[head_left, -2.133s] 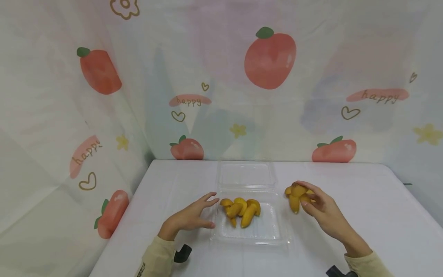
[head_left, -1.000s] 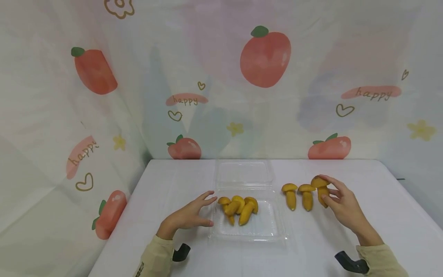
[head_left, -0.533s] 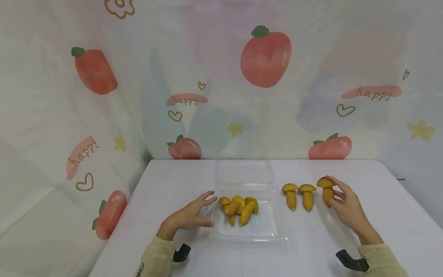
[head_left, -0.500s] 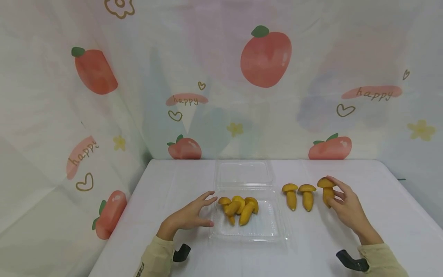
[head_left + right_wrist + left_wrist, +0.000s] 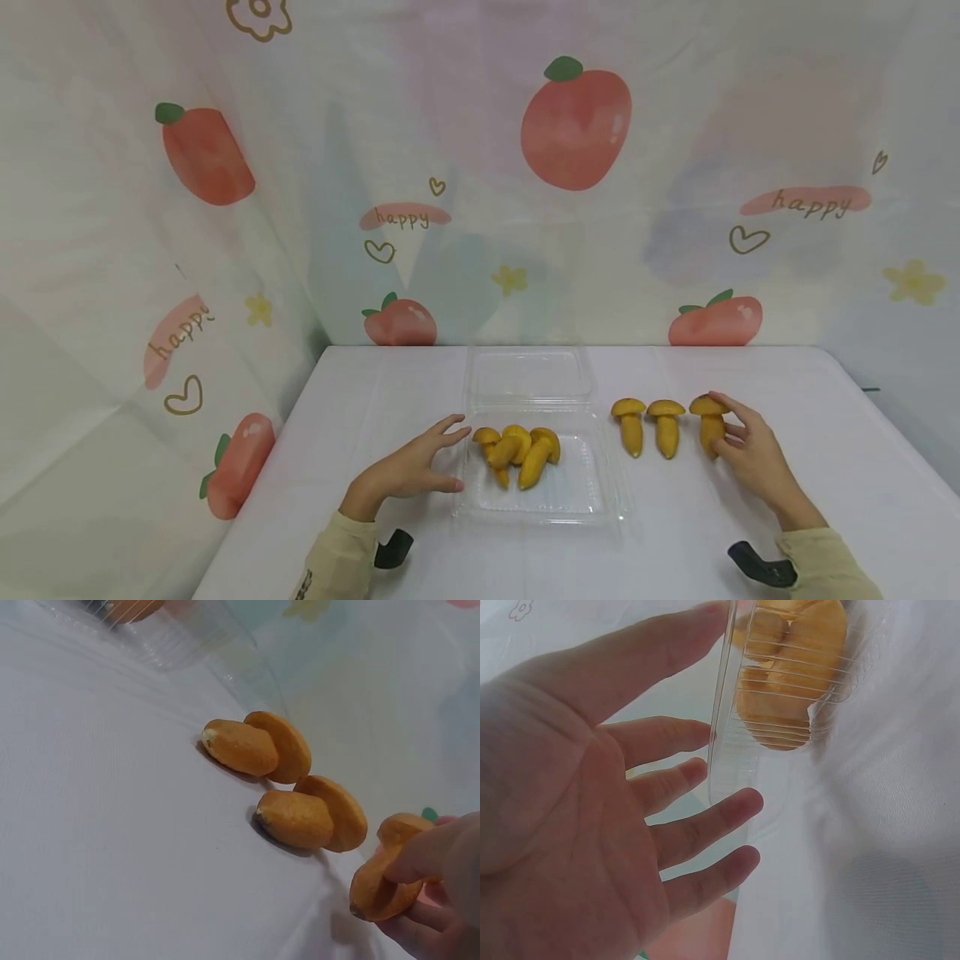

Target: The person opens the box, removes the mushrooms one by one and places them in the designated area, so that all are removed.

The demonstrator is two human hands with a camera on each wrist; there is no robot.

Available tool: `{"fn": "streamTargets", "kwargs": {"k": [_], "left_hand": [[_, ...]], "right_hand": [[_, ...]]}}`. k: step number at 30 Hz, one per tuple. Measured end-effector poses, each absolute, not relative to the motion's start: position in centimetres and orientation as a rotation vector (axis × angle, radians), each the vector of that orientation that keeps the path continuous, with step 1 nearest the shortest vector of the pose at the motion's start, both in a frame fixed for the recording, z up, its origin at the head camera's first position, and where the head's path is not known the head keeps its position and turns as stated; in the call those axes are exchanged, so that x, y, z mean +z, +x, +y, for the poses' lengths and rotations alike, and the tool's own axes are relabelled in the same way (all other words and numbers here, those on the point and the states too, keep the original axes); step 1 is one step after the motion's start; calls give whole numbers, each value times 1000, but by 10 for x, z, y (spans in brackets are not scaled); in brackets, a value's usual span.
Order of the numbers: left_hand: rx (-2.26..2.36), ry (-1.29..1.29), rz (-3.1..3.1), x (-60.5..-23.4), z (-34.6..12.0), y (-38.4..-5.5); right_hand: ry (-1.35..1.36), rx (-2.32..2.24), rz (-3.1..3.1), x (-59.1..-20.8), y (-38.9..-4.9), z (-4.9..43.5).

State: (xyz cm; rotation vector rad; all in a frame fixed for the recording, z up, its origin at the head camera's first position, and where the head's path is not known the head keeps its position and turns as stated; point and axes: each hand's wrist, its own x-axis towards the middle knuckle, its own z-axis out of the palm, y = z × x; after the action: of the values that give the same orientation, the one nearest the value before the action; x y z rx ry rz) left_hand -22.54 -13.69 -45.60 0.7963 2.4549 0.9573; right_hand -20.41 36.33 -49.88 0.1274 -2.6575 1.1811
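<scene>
Pinches a yellow mushroom [image 5: 710, 433] by the stem in the right hand [image 5: 756, 462], with the thumb pressed along the stem and a finger reaching up to the cap. Places this held specimen at the right end of a row of three over the white table [image 5: 675, 542], with cap toward the far edge and stem tip toward the near edge; cannot tell whether it bears on the surface. Shows to its left, lying on their sides and apart, a middle mushroom [image 5: 667, 435] and an end mushroom [image 5: 632, 433], both similarly oriented. Holds nothing in the left hand [image 5: 405, 473], with fingers loosely spread at the left wall of a clear plastic clamshell container [image 5: 585, 500]; cannot tell whether all the fingertips are clear of the wall. Stands open, with the lid [image 5: 529, 375] laid back toward the far edge. Contains three overlapping mushrooms in the left part of the base: a left mushroom [image 5: 487, 435], a centre mushroom [image 5: 504, 452] with stem across it, and a right mushroom [image 5: 534, 465] slanting nearward.
</scene>
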Motion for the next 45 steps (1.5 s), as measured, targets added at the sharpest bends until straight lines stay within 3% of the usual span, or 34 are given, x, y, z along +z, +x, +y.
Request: {"fn": "streamTargets", "kwargs": {"k": [45], "left_hand": [[950, 781, 2461, -457, -136, -225]], "right_hand": [[-22, 1037, -2790, -522, -207, 375]]}}
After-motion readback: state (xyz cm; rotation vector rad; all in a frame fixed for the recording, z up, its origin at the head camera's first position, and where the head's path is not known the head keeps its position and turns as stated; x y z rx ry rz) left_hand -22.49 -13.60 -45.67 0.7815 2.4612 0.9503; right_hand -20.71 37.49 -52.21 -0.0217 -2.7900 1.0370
